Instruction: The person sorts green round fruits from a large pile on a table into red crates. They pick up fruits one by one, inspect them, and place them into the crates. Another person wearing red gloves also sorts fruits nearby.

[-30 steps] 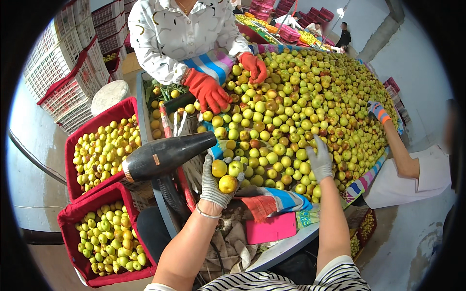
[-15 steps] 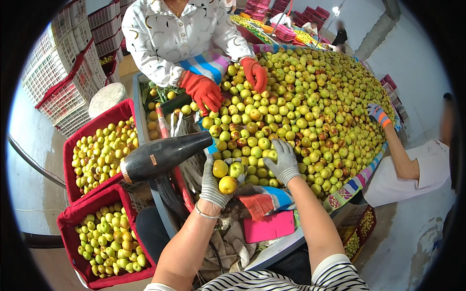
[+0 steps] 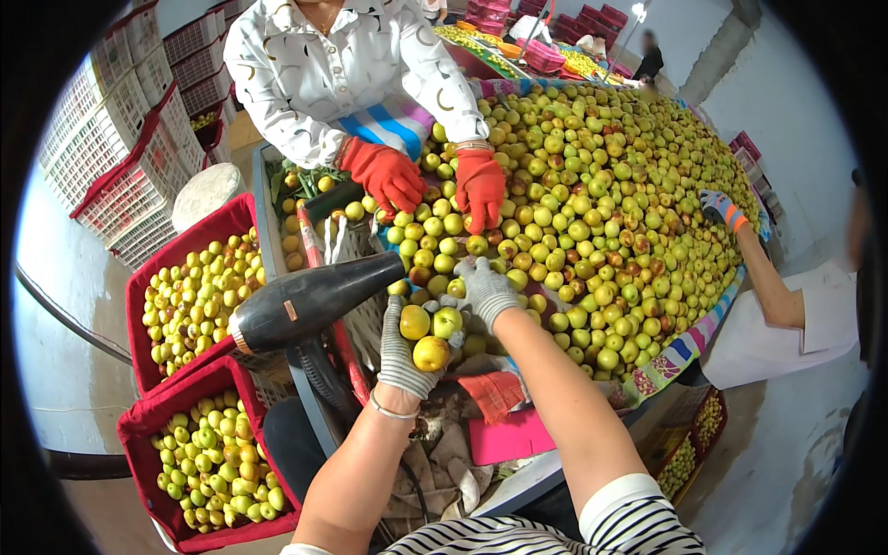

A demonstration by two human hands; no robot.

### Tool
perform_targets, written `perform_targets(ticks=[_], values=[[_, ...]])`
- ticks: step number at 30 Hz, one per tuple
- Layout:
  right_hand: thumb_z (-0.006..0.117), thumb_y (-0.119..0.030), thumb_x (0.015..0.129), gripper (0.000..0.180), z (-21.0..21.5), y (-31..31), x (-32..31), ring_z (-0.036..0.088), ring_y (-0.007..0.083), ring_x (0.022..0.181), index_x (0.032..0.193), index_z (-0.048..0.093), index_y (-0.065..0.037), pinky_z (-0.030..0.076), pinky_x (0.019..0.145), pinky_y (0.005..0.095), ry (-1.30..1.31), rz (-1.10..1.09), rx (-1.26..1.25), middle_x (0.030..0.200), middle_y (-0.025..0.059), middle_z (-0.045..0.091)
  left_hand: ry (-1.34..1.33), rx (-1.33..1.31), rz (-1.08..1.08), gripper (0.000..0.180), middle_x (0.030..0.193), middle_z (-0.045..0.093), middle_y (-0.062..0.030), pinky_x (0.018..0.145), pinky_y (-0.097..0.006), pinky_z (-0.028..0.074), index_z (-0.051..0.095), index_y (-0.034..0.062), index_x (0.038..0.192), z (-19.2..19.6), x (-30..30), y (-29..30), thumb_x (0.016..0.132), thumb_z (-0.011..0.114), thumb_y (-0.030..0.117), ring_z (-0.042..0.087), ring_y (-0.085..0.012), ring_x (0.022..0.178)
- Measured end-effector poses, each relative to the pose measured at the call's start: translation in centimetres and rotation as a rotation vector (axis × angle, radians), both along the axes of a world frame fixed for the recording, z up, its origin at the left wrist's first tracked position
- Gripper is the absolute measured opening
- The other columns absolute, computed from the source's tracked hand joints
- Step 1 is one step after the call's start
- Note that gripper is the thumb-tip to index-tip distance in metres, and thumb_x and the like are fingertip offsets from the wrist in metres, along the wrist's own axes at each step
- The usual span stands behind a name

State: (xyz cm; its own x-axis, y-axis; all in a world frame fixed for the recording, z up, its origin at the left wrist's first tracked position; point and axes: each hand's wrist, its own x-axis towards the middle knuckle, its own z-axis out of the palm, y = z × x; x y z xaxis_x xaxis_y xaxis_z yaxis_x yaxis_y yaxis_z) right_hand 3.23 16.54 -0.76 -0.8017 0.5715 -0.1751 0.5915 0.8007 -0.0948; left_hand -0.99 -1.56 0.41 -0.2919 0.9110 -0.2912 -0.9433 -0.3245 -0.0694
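My left hand [image 3: 402,356], in a grey striped glove, is closed around several yellow-green jujubes [image 3: 430,352], which sit in its palm. My right hand [image 3: 487,291], gloved alike, lies palm down on the pile of jujubes [image 3: 601,203], its fingers reaching among the fruit and slightly apart; fruit beneath it is hidden. The nozzle of a black hair dryer-like blower [image 3: 319,294] points at the pile just above my left hand. Across from me, a person's red-gloved hands [image 3: 384,176] rest on the pile's near-left edge.
Two red-lined crates [image 3: 129,435] of jujubes stand at the left, with stacked white crates [image 3: 139,176] behind. A pink flat case [image 3: 509,437] lies by the table's near edge. At the right, another person's gloved hand [image 3: 721,208] touches the pile.
My right hand has moved left over the pile, closer to my left hand, and a patch of cloth shows where fruit lay. The other person's red-gloved hand at right has come nearer.
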Motion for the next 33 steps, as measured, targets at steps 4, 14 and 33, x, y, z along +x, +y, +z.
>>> perform_targets(ticks=[4, 14, 33], values=[[0.059, -0.015, 0.083, 0.036, 3.0, -4.9, 0.2, 0.060, 0.0413, 0.100, 0.117, 0.050, -0.010, 0.050, 0.084, 0.0456, -0.023, 0.080, -0.105, 0.121, 0.0239, 0.049, -0.007, -0.077, 0.099, 0.045, 0.090, 0.066, -0.0036, 0.064, -0.043, 0.057, 0.061, 0.0104, 0.097, 0.6, -0.5, -0.8, 0.090, 0.051, 0.054, 0.064, -0.0313, 0.093], [0.059, -0.021, 0.090, 0.033, 2.5, -5.3, 2.4, 0.054, 0.0331, 0.113, 0.117, 0.055, -0.005, 0.040, 0.100, 0.0405, 0.904, 0.446, -0.402, 0.117, 0.0172, 0.057, 0.123, -0.188, -0.021, 0.043, 0.104, 0.065, -0.0066, 0.067, -0.046, 0.058, 0.054, 0.0128, 0.119, 0.6, 0.2, -0.4, 0.092, 0.054, 0.046, 0.066, -0.0272, 0.088], [0.047, -0.045, 0.092, 0.063, 1.1, 6.1, 12.3, 0.023, 0.0305, 0.140, 0.144, 0.034, -0.011, 0.016, 0.112, 0.0549, 0.028, -0.110, 0.355, 0.150, 0.0121, 0.030, 0.023, 0.169, -0.157, 0.060, 0.123, 0.056, -0.0194, 0.059, -0.047, 0.059, 0.050, 0.0096, 0.126, -0.2, -0.1, -0.8, 0.090, 0.048, 0.058, 0.059, -0.0383, 0.108]])
